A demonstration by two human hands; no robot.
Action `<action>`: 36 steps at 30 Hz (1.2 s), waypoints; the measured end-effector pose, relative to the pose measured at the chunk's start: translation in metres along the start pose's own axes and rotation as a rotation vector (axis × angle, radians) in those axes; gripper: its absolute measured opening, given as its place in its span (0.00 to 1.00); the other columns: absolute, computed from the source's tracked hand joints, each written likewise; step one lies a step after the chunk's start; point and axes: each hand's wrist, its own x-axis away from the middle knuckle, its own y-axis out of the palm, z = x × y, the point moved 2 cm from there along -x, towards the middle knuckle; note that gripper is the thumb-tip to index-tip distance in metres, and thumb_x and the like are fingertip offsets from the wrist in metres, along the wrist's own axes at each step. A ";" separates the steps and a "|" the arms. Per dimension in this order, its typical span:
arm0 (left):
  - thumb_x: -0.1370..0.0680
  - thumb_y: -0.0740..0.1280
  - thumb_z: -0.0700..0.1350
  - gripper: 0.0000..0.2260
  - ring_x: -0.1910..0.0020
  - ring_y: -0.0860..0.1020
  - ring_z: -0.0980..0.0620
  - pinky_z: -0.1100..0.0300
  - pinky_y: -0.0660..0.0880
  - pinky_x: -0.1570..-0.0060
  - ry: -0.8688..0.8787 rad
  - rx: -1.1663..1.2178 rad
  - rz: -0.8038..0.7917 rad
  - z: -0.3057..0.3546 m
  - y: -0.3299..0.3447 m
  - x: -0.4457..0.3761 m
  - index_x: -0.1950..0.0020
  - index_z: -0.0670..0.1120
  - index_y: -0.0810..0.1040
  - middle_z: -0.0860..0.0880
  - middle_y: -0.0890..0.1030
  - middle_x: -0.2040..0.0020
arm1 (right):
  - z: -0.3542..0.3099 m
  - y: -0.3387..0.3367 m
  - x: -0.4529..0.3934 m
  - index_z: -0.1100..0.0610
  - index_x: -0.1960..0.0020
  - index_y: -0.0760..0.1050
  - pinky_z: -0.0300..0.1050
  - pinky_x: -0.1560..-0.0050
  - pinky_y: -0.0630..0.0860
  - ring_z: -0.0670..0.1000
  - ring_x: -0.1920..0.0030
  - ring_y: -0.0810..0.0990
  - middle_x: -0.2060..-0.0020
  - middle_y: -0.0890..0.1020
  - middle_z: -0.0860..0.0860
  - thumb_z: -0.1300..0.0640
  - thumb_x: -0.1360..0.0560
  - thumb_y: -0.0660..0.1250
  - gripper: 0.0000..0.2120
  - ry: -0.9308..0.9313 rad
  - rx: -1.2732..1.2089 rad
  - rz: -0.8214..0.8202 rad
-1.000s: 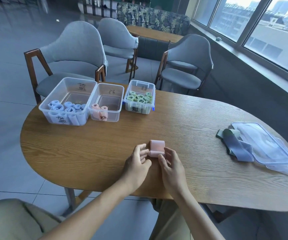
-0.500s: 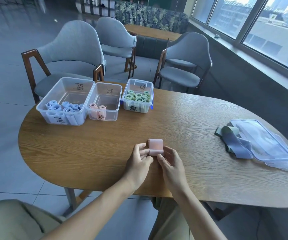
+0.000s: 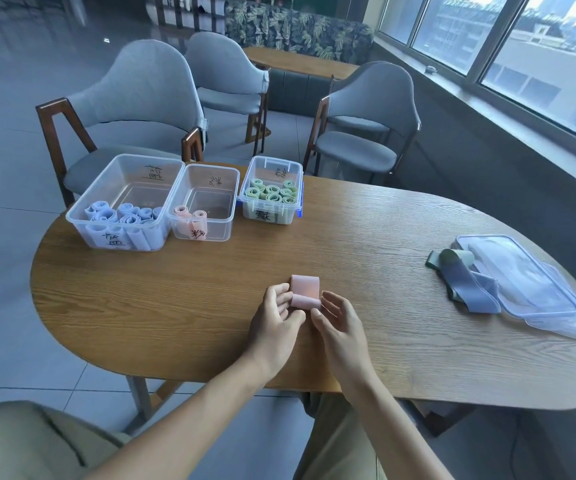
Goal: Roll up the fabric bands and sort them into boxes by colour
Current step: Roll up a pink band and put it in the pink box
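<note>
the pink band (image 3: 304, 293) lies near the front edge of the wooden table (image 3: 175, 299), partly rolled; the rolled part sits nearest the person, and a short flat tail lies on the wood beyond it; the left hand (image 3: 274, 323) grips the left end of the roll, fingers curled against it and thumb bent in under; the right hand (image 3: 336, 320) pinches the right end, its fingertips curled at the roll's edge and the thumb pointing toward the left thumb; both hands rest low on the table, almost touching each other.

further back, along the far left edge, three clear boxes stand in a row; the left box (image 3: 125, 202) holds blue rolls (image 3: 120, 214) bunched at its near side; the middle box (image 3: 205, 202), touching it, holds two pink rolls (image 3: 189, 216) in its near left corner; the right box (image 3: 272, 190), a little apart and with blue clips, is packed with green rolls (image 3: 272, 192); each box bears handwritten marks on its walls.

well to the right, near the table's right end, an unrolled blue band (image 3: 470, 285) lies draped over a greyish-green band (image 3: 449, 259); just beside them lie two clear box lids (image 3: 528, 289), one stacked on the other.

grey upholstered chairs (image 3: 141, 109) with wooden frames stand behind the table; a second table (image 3: 300, 62) stands further back, with a leaf-patterned sofa (image 3: 297, 29) beyond it; windows (image 3: 521, 46) run along the right wall.
</note>
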 end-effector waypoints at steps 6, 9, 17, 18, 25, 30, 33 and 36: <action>0.22 0.65 0.34 0.22 0.42 0.75 0.66 0.77 0.72 0.49 -0.028 0.025 0.021 -0.007 -0.007 0.002 0.29 0.46 0.68 0.49 0.76 0.37 | 0.003 0.000 0.003 0.53 0.32 0.73 0.36 0.42 0.75 0.39 0.39 0.78 0.39 0.80 0.45 0.59 0.21 0.70 0.18 0.050 -0.127 -0.004; 0.22 0.65 0.33 0.23 0.45 0.76 0.70 0.76 0.73 0.48 -0.010 0.033 0.021 -0.009 -0.007 0.004 0.28 0.46 0.66 0.53 0.77 0.41 | 0.002 0.003 0.007 0.55 0.33 0.73 0.30 0.48 0.75 0.37 0.42 0.80 0.40 0.81 0.46 0.61 0.21 0.69 0.17 0.046 -0.136 -0.019; 0.22 0.65 0.32 0.24 0.40 0.76 0.63 0.66 0.72 0.37 0.000 0.054 0.026 -0.013 -0.010 0.009 0.29 0.48 0.66 0.51 0.76 0.38 | 0.006 0.009 0.011 0.53 0.36 0.74 0.31 0.48 0.75 0.37 0.42 0.80 0.42 0.82 0.46 0.63 0.21 0.68 0.15 -0.008 -0.099 -0.036; 0.22 0.64 0.32 0.24 0.38 0.76 0.62 0.63 0.72 0.35 0.003 0.048 0.018 -0.013 -0.012 0.009 0.29 0.49 0.67 0.51 0.77 0.38 | 0.007 0.009 0.011 0.52 0.36 0.75 0.33 0.46 0.76 0.38 0.41 0.80 0.42 0.83 0.45 0.62 0.21 0.68 0.15 -0.017 -0.081 -0.039; 0.22 0.64 0.35 0.20 0.35 0.75 0.62 0.70 0.71 0.37 0.099 -0.125 -0.037 -0.014 -0.021 0.009 0.32 0.50 0.73 0.54 0.78 0.35 | 0.005 0.006 0.016 0.50 0.34 0.74 0.41 0.37 0.75 0.37 0.40 0.79 0.42 0.82 0.40 0.58 0.20 0.66 0.15 -0.091 0.168 -0.073; 0.22 0.65 0.39 0.17 0.39 0.77 0.60 0.60 0.73 0.35 0.263 -0.427 -0.076 -0.015 -0.029 0.002 0.35 0.52 0.77 0.56 0.79 0.38 | 0.000 0.007 0.018 0.51 0.36 0.76 0.37 0.39 0.74 0.34 0.41 0.76 0.39 0.78 0.45 0.62 0.20 0.65 0.14 -0.245 0.333 -0.001; 0.23 0.65 0.39 0.18 0.36 0.72 0.57 0.62 0.67 0.33 0.418 -0.660 -0.101 -0.015 -0.030 0.001 0.36 0.55 0.77 0.57 0.78 0.38 | -0.003 0.009 0.020 0.31 0.42 0.75 0.36 0.37 0.72 0.37 0.37 0.75 0.39 0.77 0.39 0.63 0.20 0.64 0.25 -0.368 0.437 0.011; 0.22 0.65 0.40 0.20 0.29 0.64 0.54 0.61 0.59 0.27 0.503 -0.814 -0.127 -0.018 -0.031 -0.001 0.31 0.54 0.74 0.55 0.74 0.31 | -0.005 0.006 0.022 0.22 0.40 0.68 0.31 0.36 0.67 0.35 0.35 0.72 0.38 0.74 0.34 0.66 0.21 0.63 0.34 -0.458 0.566 -0.019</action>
